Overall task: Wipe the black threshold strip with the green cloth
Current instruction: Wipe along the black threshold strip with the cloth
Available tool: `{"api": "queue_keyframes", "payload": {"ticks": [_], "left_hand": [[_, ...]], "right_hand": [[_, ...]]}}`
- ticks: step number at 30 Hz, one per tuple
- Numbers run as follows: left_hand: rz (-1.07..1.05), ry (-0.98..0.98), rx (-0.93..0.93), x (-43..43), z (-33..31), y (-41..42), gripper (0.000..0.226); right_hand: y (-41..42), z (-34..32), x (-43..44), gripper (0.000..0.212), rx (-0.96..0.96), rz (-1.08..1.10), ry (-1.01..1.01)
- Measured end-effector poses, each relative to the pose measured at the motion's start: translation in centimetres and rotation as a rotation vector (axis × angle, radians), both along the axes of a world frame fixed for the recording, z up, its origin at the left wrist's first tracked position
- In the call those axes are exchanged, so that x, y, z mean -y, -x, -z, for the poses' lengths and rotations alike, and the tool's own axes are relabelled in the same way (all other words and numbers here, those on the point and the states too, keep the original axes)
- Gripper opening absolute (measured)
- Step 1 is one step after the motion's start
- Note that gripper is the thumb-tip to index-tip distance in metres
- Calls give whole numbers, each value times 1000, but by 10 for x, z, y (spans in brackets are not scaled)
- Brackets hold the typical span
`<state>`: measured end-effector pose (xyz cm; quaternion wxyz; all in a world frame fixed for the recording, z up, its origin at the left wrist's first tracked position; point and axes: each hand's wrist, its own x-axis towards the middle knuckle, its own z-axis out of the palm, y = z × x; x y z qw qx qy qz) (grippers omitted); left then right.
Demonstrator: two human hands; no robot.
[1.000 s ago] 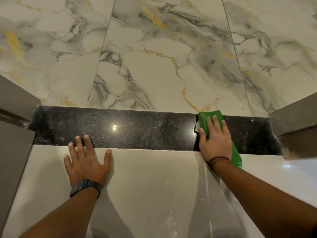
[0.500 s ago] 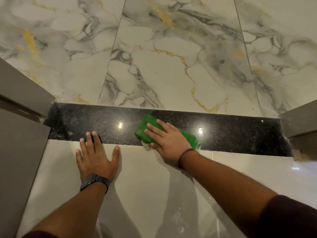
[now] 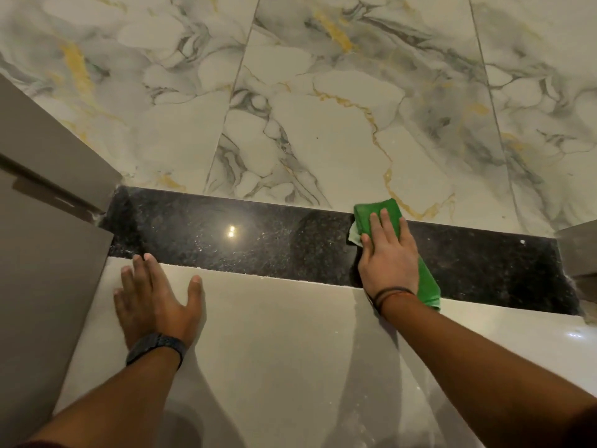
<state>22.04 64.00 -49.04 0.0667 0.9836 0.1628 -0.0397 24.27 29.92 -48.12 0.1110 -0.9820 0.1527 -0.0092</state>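
Note:
The black speckled threshold strip (image 3: 258,244) runs across the floor between two door frames. My right hand (image 3: 387,253) lies flat on the folded green cloth (image 3: 376,210), pressing it onto the strip right of the middle; the cloth's far end reaches the marble edge and its near end sticks out by my wrist. My left hand (image 3: 155,299) rests palm down, fingers spread, on the plain grey tile just in front of the strip's left part, its fingertips at the strip's near edge.
White marble tiles with grey and gold veins (image 3: 323,124) lie beyond the strip. Grey door frames stand at the left (image 3: 48,221) and at the right (image 3: 578,250). Plain glossy grey tile (image 3: 290,350) lies under my arms.
My right hand has swept the green cloth rightward along the strip from its middle, back near where it was one second ago. My left hand stays planted.

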Motion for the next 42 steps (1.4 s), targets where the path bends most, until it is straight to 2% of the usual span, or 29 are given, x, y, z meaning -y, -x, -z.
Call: {"api": "queue_keyframes", "payload": {"ticks": [2, 4, 6, 10, 16, 18, 21, 26, 29, 31, 33, 37, 39, 42], "left_hand": [[-4, 1, -13, -1, 0, -1, 89], [-8, 4, -18, -2, 0, -1, 89], [-14, 8, -22, -2, -1, 0, 88], [-26, 21, -3, -5, -2, -3, 86], [-44, -1, 8, -17, -2, -6, 84], [-47, -4, 7, -18, -2, -7, 84], [-53, -7, 3, -18, -1, -7, 86], [-66, -5, -9, -17, 0, -8, 85], [-72, -4, -25, -18, 0, -8, 83], [-76, 3, -24, -19, 0, -8, 80], [-75, 6, -12, -20, 0, -8, 79], [-78, 13, 5, -21, -1, -7, 78], [-80, 14, 10, -19, -2, -7, 78], [-83, 12, 9, -18, -1, -7, 79]], "right_hand": [[-21, -2, -26, 47, -19, -5, -5], [-39, -5, -59, 48, -32, -98, -11], [-49, -7, -98, 49, -46, -290, -12], [-38, -7, -149, 48, -91, -808, -4], [-11, -11, -79, 45, -76, -1120, -62], [-11, -11, -45, 44, -45, -1103, -56], [-24, -9, -39, 44, -26, -912, -80], [-52, -2, -104, 46, 25, -466, -71], [-74, -3, -156, 48, -22, -350, -56], [-77, -3, -190, 50, -37, -462, -36], [-67, -3, -212, 50, -36, -700, -28], [-45, -9, -179, 45, -55, -1033, -116], [-40, -8, -144, 44, -38, -1074, -124], [-38, -6, -118, 43, -2, -984, -112]]}}
